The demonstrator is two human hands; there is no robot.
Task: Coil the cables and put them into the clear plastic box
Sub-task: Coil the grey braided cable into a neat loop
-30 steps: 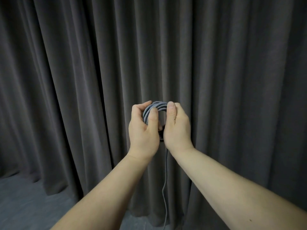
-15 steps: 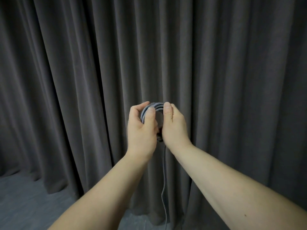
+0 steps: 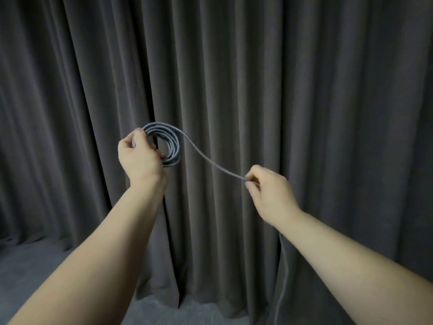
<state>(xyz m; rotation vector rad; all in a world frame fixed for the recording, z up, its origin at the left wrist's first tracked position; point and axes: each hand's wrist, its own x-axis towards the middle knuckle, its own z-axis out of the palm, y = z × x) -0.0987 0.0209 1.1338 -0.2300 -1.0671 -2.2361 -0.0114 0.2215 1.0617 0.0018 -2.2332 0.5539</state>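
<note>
Half a second ago both hands were pressed together around the coil; since then the right hand (image 3: 273, 192) has drawn away toward four o'clock, pulling a length of cable (image 3: 206, 159) out with it, while the left hand (image 3: 140, 156) has kept the coil (image 3: 167, 144) and turned it so the loops face the camera.

Right thumb and forefinger are pinched tight on the loose strand, the other fingers curled in behind them. From that pinch the strand rises in a shallow curve toward ten o'clock and joins the top of the coil. Below the right wrist a further stretch of cable hangs straight down toward six o'clock, faint against the folds; where it ends cannot be told.

Left fingers are curled round the nine o'clock edge of the coil, thumb on the near side at the top, the rest wrapped through or behind the loops. Several turns of grey braided cable stand open as a ring, held in the air just right of that hand.

Both forearms are bare and reach in from the lower corners. Behind everything hangs a dark grey pleated curtain (image 3: 304, 90), and a strip of grey floor (image 3: 35, 266) shows at seven o'clock. No clear box is in view.
</note>
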